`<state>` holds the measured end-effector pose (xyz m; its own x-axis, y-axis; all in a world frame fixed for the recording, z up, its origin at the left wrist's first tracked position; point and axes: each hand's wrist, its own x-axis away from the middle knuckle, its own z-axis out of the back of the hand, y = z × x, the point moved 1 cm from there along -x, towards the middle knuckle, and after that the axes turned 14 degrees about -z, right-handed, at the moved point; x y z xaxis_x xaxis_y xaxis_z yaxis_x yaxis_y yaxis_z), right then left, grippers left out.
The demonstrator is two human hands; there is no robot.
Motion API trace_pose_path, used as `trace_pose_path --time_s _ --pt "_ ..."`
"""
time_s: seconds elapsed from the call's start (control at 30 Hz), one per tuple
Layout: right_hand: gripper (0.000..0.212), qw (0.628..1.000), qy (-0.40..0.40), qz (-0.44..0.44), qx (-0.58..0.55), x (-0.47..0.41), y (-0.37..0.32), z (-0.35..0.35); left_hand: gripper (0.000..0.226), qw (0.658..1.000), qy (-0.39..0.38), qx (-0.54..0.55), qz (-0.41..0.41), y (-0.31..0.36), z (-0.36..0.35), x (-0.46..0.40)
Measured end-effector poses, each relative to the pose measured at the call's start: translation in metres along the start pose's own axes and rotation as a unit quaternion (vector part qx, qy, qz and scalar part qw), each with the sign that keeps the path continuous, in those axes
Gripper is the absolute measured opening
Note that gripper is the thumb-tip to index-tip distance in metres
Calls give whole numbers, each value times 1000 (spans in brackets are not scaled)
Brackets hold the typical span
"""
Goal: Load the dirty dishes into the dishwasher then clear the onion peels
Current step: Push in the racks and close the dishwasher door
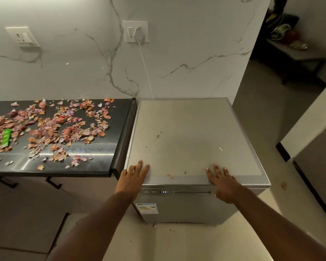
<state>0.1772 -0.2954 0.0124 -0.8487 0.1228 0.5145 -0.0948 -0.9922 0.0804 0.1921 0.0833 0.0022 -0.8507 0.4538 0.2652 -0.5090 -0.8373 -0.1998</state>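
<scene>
Dishwasher [194, 140] door faces the person, closed; hands flat on top.

A dark counter [94, 153] runs along the marble wall, strewn with pink and orange onion peels [51, 129], and a green wrapper [6, 137] lies among them near its left end. Just beside its right end stands the grey dishwasher [192, 140], with a few small scraps on its flat top.
</scene>
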Motion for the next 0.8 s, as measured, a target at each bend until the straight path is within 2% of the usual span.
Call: trace_pose_path --time_s 0.3,0.47,0.8 --pt "119 1000 -21 -22 6 4 -8 -1 112 999 32 -20 -36 -7 -15 1" --pt "122 1000 -14 -27 -1 3 -11 -5 121 996 57 -36 -59 -15 -25 -1" --pt "123 999 -23 -31 -11 5 -14 -2 119 998 42 -24 -46 -9 -23 2"
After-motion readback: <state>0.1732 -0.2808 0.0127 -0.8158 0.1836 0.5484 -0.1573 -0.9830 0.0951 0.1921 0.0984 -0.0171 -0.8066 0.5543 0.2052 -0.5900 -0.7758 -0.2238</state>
